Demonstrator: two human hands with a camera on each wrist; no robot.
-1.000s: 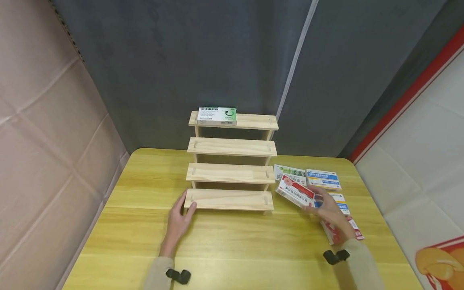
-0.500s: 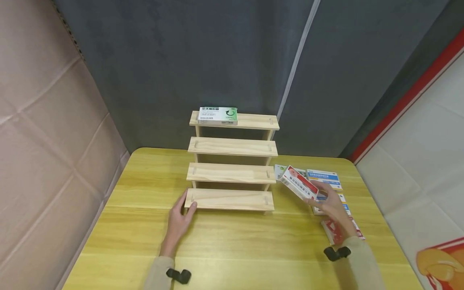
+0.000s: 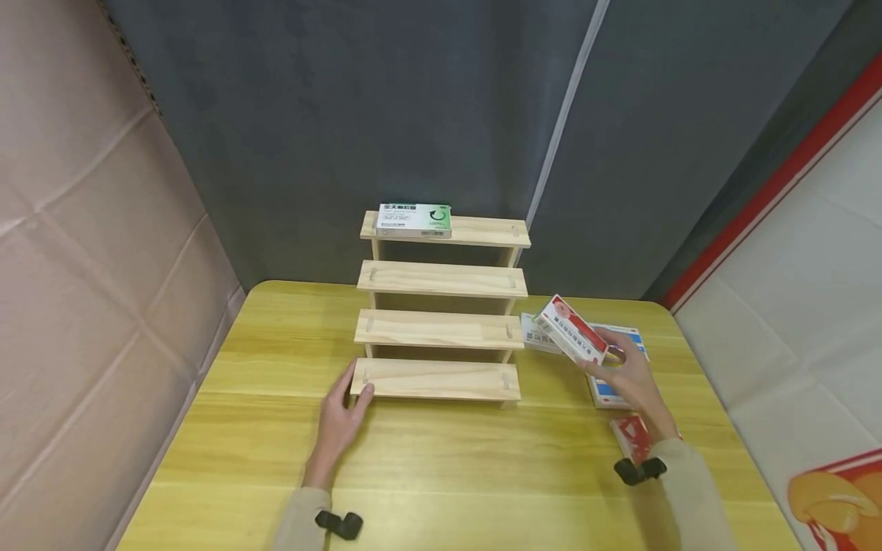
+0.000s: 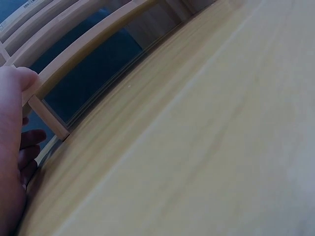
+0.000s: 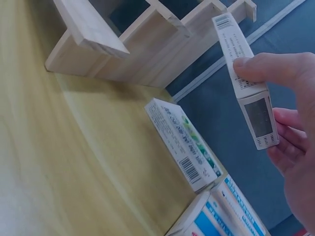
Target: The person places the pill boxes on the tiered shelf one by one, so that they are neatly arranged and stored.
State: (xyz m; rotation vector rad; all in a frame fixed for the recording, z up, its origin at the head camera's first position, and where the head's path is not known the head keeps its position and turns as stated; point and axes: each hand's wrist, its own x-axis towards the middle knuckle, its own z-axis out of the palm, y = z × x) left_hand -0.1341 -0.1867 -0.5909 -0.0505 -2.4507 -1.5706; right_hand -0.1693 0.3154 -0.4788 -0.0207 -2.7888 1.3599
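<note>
A four-step wooden display rack [image 3: 437, 379] stands on the table. My left hand [image 3: 339, 425] holds the left end of its lowest step. In the left wrist view the thumb lies on the step's end and the other fingers are bent below it. My right hand [image 3: 628, 376] pinches a red and white medicine box [image 3: 570, 329] by its right end, raised and tilted to the right of the rack. In the right wrist view the thumb presses on the narrow printed side of the box [image 5: 236, 49]. A white and green medicine box [image 3: 413, 220] lies on the top step, at the left.
Under and beside my right hand, more medicine boxes lie on the table [image 3: 441, 474]: a white and green one [image 3: 539, 335], blue and white ones [image 3: 608, 395] and a red one [image 3: 628, 435]. A dark curtain [image 3: 344, 115] hangs behind the table.
My right hand has lifted the red and white medicine box slightly upward and tilted it more steeply. The left hand stays on the rack's lowest step.
</note>
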